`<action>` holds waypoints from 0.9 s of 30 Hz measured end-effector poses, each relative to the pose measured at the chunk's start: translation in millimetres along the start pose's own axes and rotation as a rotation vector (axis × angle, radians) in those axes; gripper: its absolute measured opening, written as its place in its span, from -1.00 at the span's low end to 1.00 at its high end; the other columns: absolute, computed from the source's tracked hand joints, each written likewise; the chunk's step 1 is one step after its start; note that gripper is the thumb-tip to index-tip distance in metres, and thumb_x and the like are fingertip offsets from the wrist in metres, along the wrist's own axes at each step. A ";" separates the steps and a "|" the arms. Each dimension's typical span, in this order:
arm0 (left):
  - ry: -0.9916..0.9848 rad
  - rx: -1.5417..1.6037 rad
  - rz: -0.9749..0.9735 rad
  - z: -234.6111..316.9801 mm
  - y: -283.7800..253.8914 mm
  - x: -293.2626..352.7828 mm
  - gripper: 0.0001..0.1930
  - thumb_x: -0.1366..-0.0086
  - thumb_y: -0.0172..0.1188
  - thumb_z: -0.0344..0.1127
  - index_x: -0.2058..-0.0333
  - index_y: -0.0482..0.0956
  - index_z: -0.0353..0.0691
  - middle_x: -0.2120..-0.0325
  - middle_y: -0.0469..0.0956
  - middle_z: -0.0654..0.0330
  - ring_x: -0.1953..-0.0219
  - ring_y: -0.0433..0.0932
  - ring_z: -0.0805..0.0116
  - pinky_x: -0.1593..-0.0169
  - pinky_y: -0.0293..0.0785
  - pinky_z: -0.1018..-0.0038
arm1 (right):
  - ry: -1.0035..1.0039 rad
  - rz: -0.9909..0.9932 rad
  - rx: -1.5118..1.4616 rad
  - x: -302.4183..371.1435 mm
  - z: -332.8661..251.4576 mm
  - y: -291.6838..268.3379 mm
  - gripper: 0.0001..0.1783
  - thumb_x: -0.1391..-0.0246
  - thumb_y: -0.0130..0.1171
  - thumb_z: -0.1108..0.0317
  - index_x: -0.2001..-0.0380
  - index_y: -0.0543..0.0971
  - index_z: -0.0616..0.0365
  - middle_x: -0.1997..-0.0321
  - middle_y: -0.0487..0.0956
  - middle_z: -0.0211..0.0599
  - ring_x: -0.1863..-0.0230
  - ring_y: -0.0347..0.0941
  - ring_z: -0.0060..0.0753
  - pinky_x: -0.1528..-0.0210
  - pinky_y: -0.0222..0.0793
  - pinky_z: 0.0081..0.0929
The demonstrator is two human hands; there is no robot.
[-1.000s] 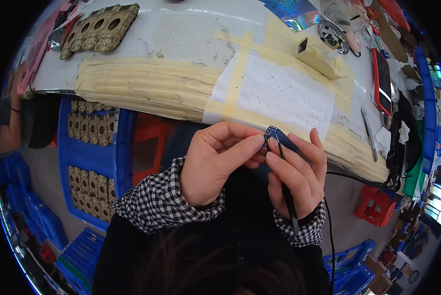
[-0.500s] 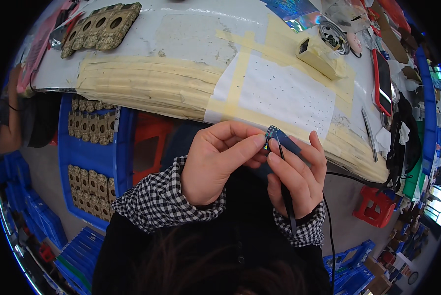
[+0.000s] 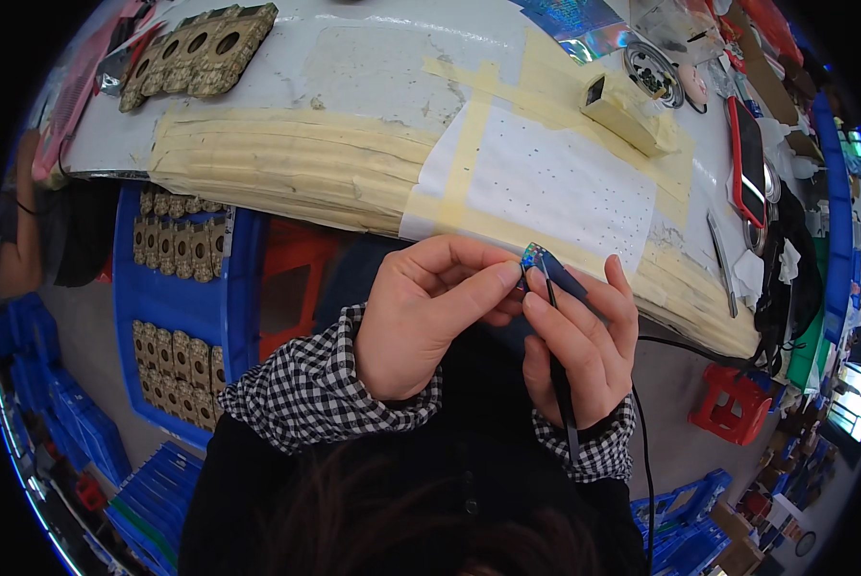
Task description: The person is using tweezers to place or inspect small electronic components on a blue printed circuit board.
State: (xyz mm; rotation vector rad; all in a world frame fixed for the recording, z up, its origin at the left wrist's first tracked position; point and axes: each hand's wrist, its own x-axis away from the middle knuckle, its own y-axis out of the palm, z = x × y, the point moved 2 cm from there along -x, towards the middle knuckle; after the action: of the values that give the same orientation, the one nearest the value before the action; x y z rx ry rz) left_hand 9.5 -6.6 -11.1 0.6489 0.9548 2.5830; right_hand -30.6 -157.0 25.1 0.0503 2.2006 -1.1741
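Note:
My left hand (image 3: pixel 425 317) is closed in a pinch, thumb and forefinger on the edge of a small dark blue piece (image 3: pixel 567 278) with a shiny, multicoloured end. What the piece is I cannot make out. My right hand (image 3: pixel 589 350) is closed around slim black tweezers (image 3: pixel 563 403), whose upper end lies against the blue piece. Fingertips of both hands nearly meet there, and right-hand fingers hide part of the piece. Just beyond my hands, a white sheet (image 3: pixel 545 173) dotted with tiny dark specks is taped to the table.
Camouflage-patterned casings (image 3: pixel 200 48) stand at the table's far left; more fill a blue crate (image 3: pixel 171 312) below. A yellowish block (image 3: pixel 627 115), a red-edged phone (image 3: pixel 747 158) and metal tweezers (image 3: pixel 721 259) lie right. A red stool (image 3: pixel 730 403) stands on the floor. Another person's arm (image 3: pixel 19 230) shows far left.
The blue piece has tilted slightly, so its end now shines in more colours. Both hands keep nearly the same place and hold.

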 end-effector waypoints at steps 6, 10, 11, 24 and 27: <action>-0.015 -0.001 0.010 2.0 0.7 0.6 -0.85 -0.28 0.13 -0.42 0.21 0.55 -0.33 0.33 0.61 0.16 0.33 0.56 0.53 0.24 0.52 0.61 | 0.000 -0.029 0.020 0.7 -0.4 -0.1 -0.71 0.04 0.27 0.34 0.18 0.60 0.12 0.13 0.62 -0.26 0.02 0.48 -0.21 -0.21 0.20 -0.07; -0.024 0.009 0.011 1.6 0.2 -0.5 -0.85 -0.28 0.14 -0.42 0.21 0.55 -0.33 0.32 0.61 0.16 0.34 0.56 0.53 0.24 0.52 0.62 | -0.029 -0.062 0.118 0.9 -3.1 -0.9 -0.62 -0.01 0.23 0.14 0.14 0.60 0.11 0.13 0.62 -0.26 0.03 0.47 -0.23 -0.18 0.24 -0.10; -0.025 0.011 0.015 1.1 0.0 -0.3 -0.85 -0.28 0.14 -0.42 0.21 0.55 -0.33 0.33 0.61 0.16 0.34 0.56 0.53 0.25 0.52 0.62 | -0.045 -0.060 0.133 0.9 -2.9 -0.8 -0.61 -0.01 0.22 0.11 0.13 0.60 0.09 0.14 0.62 -0.27 0.04 0.47 -0.23 -0.17 0.25 -0.11; -0.030 0.026 0.050 -0.4 0.0 0.0 -0.86 -0.27 0.13 -0.44 0.22 0.54 -0.35 0.36 0.60 0.17 0.35 0.55 0.55 0.26 0.51 0.64 | -0.106 -0.011 0.197 2.6 -1.8 3.7 -0.64 -0.05 0.15 0.02 0.15 0.64 -0.09 0.11 0.54 -0.38 0.09 0.46 -0.28 -0.17 0.28 -0.14; -0.026 0.034 0.055 -0.3 0.4 0.2 -0.86 -0.27 0.13 -0.44 0.21 0.54 -0.35 0.36 0.59 0.17 0.35 0.55 0.56 0.26 0.51 0.64 | -0.126 -0.013 0.199 3.1 -1.0 3.7 -0.65 -0.06 0.14 0.02 0.15 0.64 -0.10 0.11 0.55 -0.40 0.08 0.46 -0.30 -0.18 0.27 -0.14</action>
State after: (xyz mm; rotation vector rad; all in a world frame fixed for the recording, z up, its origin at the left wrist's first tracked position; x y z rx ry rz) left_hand 9.2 -6.9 -11.0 0.7258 0.9882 2.6042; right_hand -32.4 -154.7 21.0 0.0443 1.9728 -1.3619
